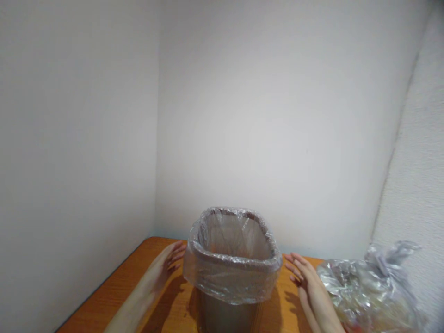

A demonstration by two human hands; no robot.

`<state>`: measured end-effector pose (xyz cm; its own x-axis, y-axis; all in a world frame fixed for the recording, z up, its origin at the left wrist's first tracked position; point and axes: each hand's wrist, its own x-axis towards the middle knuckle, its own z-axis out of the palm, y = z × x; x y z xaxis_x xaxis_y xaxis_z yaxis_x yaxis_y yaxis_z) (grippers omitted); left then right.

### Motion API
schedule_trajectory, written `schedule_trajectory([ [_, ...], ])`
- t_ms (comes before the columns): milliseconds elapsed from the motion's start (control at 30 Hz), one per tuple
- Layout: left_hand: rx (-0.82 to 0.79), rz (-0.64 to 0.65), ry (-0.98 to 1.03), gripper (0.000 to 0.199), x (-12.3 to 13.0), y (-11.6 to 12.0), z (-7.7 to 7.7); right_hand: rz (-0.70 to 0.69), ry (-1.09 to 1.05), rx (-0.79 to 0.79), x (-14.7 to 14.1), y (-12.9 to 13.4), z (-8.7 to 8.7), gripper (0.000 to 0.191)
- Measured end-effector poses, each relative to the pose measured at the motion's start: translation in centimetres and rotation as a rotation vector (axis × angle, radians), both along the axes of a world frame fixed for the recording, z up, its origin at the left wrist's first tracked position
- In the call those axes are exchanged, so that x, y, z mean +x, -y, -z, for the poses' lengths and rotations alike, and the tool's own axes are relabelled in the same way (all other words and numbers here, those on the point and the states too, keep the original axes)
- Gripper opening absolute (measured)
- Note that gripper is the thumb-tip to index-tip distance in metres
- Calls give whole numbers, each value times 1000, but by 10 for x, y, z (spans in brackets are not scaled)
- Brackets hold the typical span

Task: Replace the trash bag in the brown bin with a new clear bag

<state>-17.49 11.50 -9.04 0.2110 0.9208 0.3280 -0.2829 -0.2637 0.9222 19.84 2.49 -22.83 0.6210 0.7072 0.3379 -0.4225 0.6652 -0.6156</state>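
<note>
Upright in front of me is a trash bin [227, 317], brownish and roughly rectangular at the top. A clear plastic bin liner [229, 277] lines its inside and is folded down over the rim all round. My left hand [168, 261] is just left of the liner's edge, fingers apart and slightly curved, holding nothing. On the other side, my right hand [301, 273] is held beside the liner with its fingers spread, also holding nothing. Both hands appear a little away from the plastic. The bin's bottom is cut off by the frame.
A knotted clear plastic bag [371, 291] with mixed contents sits at the right, close to my right forearm. The wooden table [114, 286] ends against white walls [263, 115] at the back and left.
</note>
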Motion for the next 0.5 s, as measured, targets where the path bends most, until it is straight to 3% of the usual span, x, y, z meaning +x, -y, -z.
schedule_trajectory([
  [67,75,46,-2,31,8,-1,-19,104,70,42,9,-1,-16,48],
  [167,80,187,-8,41,33,2,-36,10,131,155,5,-2,-45,53],
  [233,23,236,-35,42,51,4,-35,-151,138,206,-6,-6,-59,56],
  [333,-46,253,-71,37,70,6,-24,-327,156,174,-22,-18,-65,59],
  [500,-44,240,-55,28,78,-4,-19,-352,142,119,-26,-44,-56,51],
])
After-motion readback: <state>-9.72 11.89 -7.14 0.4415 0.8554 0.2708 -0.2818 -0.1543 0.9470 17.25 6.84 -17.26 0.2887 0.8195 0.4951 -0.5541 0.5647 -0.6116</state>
